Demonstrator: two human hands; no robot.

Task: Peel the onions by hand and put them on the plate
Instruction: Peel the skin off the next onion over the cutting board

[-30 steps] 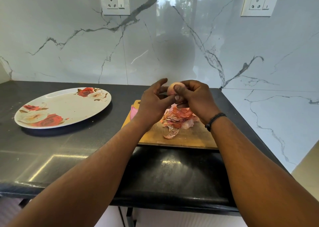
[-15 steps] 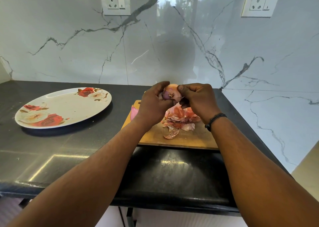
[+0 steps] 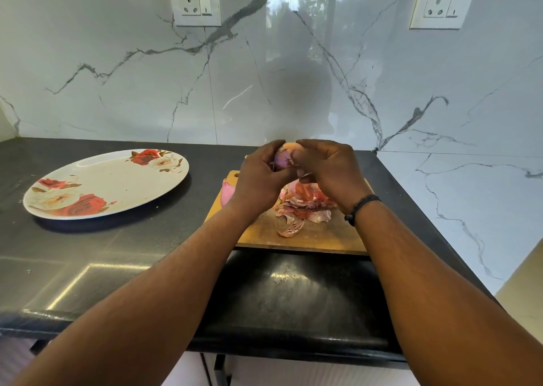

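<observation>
Soft daylight, glare on the glossy wall point(image 3: 293, 62) (window reflection), perhaps slight wide-angle edge bending.

Between the plate point(image 3: 88, 180) and the board point(image 3: 308, 239) runs a bare strip of dark counter point(image 3: 117, 253), wide enough for a hand to pass. The counter's whole near part, in front of plate and board, lies open too. On the board, a heap of peels point(image 3: 302, 206) fills the middle, and a pink piece point(image 3: 227, 193) sits at its left edge; the board's near edge and right corner are bare. Both hands, left point(image 3: 258, 180) and right point(image 3: 326, 171), are held together above the board's far half, blocking the way over it. The wall point(image 3: 117, 77) closes the far side just behind plate and board, and a side wall point(image 3: 470, 209) bounds the counter on the right.
</observation>
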